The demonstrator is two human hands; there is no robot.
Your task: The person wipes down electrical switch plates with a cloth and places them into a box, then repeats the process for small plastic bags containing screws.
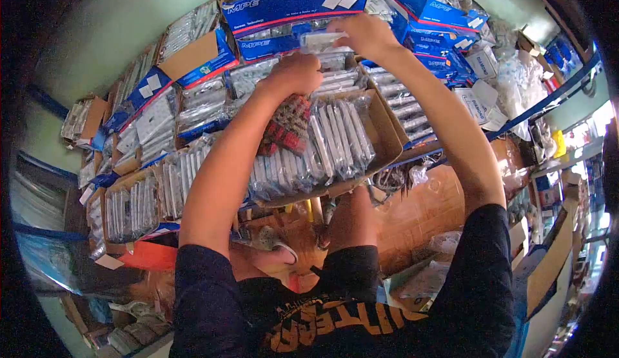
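Observation:
My right hand (364, 35) reaches to the back of the stacked boxes, its fingers closed on the right end of a clear plastic-wrapped packet (319, 42). Just below and to the left, my left hand (295, 74) has its fingers curled close to the packet. What is in these fingers, if anything, is hidden. A red and grey checked cloth (288, 124) lies under my left wrist, on top of a row of wrapped flat white packets (342, 135) standing upright in an open cardboard box (385, 122).
A blue MPE box (296, 6) filled with packets stands behind my hands. More blue boxes (429, 3) are stacked to the right, near loose plastic bags (525, 77). Open boxes of wrapped packets (132, 209) extend left. Flattened cardboard (419, 209) covers the floor.

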